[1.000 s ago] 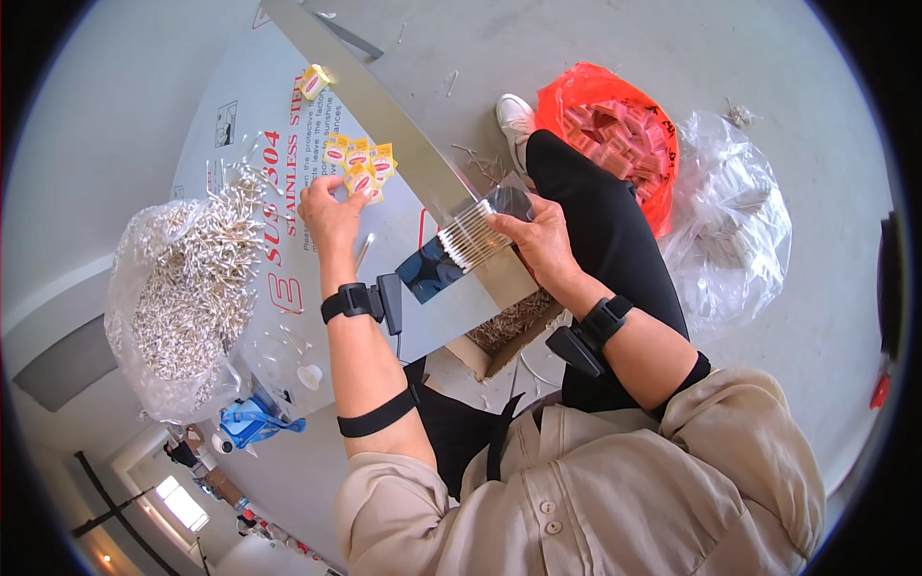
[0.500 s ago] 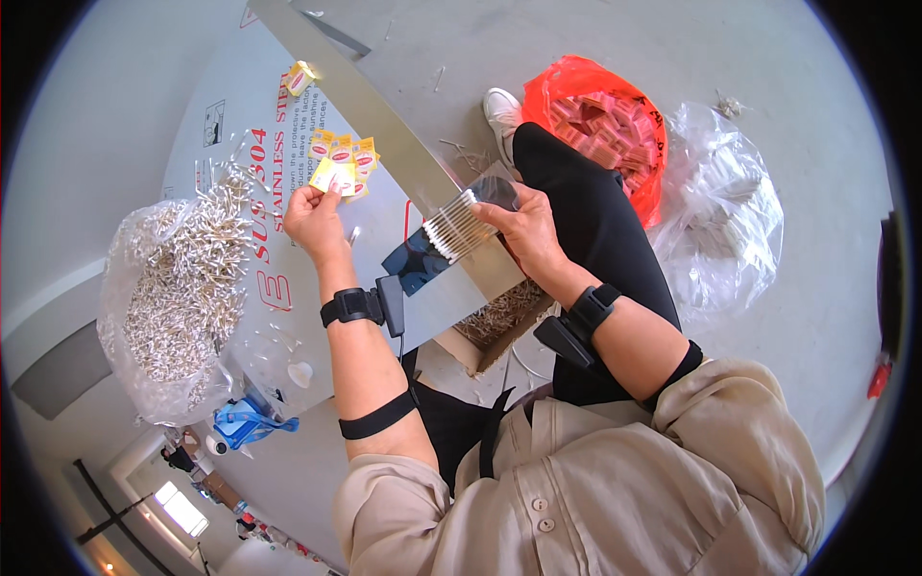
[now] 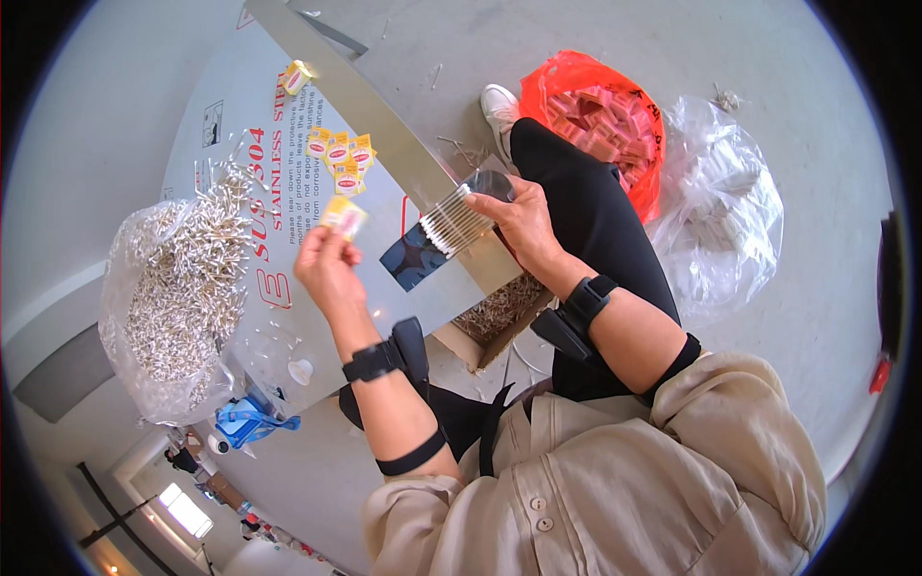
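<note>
My left hand [image 3: 329, 267] pinches a small yellow and white card [image 3: 343, 219] above the table. Several similar yellow cards [image 3: 338, 154] lie in a loose cluster just beyond it. With thumb and fingers my right hand [image 3: 521, 219] grips a clear plastic bag [image 3: 492, 184] at the table's near edge. A row of cotton swabs [image 3: 448, 223] lies side by side in that bag, their white tips toward the left. Beneath the swab tips is a dark blue sheet [image 3: 411, 259] flat on the table.
A big clear bag of loose cotton swabs [image 3: 187, 307] stands on the table's left. Another yellow card piece [image 3: 298, 77] lies farther off. On the floor are a red bag of pink packets [image 3: 605, 130], a clear plastic bag [image 3: 725, 206] and a cardboard box [image 3: 495, 322] below the table edge.
My left hand has drawn back toward me from the cluster, lifting one yellow card away. My right hand still holds the bag of swabs, nearly in place.
</note>
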Demonstrator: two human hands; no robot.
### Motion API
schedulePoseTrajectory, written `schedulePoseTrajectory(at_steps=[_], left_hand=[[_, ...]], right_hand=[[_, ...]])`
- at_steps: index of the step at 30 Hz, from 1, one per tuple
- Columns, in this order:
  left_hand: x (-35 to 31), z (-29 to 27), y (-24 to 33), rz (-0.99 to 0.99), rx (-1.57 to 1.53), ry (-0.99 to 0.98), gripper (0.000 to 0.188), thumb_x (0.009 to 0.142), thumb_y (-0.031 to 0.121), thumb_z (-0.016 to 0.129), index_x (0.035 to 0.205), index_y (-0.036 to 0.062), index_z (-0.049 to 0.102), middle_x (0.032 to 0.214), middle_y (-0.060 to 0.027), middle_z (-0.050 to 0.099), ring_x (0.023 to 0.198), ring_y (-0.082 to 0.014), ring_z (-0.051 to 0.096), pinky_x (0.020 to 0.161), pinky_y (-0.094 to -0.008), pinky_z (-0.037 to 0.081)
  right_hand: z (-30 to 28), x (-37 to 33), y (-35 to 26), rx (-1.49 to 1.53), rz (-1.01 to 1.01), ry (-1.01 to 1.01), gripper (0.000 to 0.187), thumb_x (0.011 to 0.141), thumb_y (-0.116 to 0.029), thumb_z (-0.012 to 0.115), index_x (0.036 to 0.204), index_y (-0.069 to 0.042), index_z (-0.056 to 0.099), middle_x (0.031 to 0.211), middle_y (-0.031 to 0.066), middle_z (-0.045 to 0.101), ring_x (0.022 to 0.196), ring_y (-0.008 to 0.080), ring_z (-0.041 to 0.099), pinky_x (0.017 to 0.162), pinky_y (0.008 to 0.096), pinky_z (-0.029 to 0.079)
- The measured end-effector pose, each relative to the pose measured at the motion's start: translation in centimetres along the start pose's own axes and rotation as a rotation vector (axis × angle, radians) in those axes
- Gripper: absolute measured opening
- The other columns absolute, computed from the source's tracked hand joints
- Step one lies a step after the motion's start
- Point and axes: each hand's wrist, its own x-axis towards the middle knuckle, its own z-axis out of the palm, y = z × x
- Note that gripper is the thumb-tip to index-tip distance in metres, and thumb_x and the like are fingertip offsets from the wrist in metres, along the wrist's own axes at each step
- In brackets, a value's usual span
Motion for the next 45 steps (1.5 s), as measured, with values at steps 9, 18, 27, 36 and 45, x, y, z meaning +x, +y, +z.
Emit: schedulePoseTrajectory(at_steps=[9, 18, 27, 36, 45], left_hand=[[-5.7, 2.4, -0.4, -0.302, 0.465, -0.405, 0.013, 0.084, 0.003, 0.063, 0.072, -0.0003, 0.057, 0.064, -0.0023, 0.058, 0.052, -0.007, 0.051, 0.046, -0.0213, 0.038], [-4.2, 4.5, -0.7, -0.058, 0.876, -0.573, 0.014, 0.072, 0.008, 0.061, 0.067, -0.0048, 0.057, 0.055, -0.0147, 0.056, 0.053, -0.024, 0.056, 0.055, -0.038, 0.044], [-4.9, 5.9, 0.7, -0.025, 0.975, -0.57, 0.007, 0.078, 0.004, 0.063, 0.079, -0.003, 0.063, 0.069, -0.0161, 0.066, 0.058, -0.0263, 0.063, 0.058, -0.0369, 0.049], [-5.7, 4.8, 0.3, -0.062, 0.715, -0.461, 0.008, 0.076, -0.005, 0.063, 0.083, -0.0052, 0.066, 0.066, -0.0121, 0.067, 0.056, -0.0152, 0.062, 0.055, -0.0278, 0.049], [-5.3, 6.6, -0.4, 0.068, 0.853, -0.484, 0.007, 0.072, -0.003, 0.064, 0.079, -0.0021, 0.065, 0.065, -0.0145, 0.066, 0.056, -0.0217, 0.063, 0.058, -0.0327, 0.05]], right_hand=[[0.2, 0.0, 0.3, 0.005, -0.02, -0.005, 0.014, 0.081, -0.008, 0.074, 0.09, 0.003, 0.07, 0.074, 0.0022, 0.068, 0.063, 0.0063, 0.057, 0.057, 0.0254, 0.047], [0.3, -0.2, 0.0, 0.055, -0.003, -0.007, 0.013, 0.081, -0.007, 0.074, 0.09, 0.002, 0.071, 0.075, 0.0018, 0.068, 0.064, 0.0056, 0.056, 0.057, 0.0253, 0.047], [0.0, 0.1, 0.6, 0.004, -0.011, -0.004, 0.015, 0.081, -0.01, 0.075, 0.089, 0.001, 0.071, 0.074, 0.0009, 0.067, 0.064, 0.0058, 0.055, 0.059, 0.0259, 0.045], [0.1, -0.1, 0.2, -0.019, 0.011, -0.007, 0.015, 0.082, -0.011, 0.075, 0.091, 0.0, 0.071, 0.075, 0.0015, 0.068, 0.065, 0.0064, 0.056, 0.059, 0.0261, 0.046], [-0.1, -0.1, 0.3, -0.015, -0.014, -0.011, 0.012, 0.082, -0.009, 0.075, 0.089, 0.0, 0.071, 0.076, 0.001, 0.068, 0.064, 0.006, 0.057, 0.058, 0.0255, 0.047]])
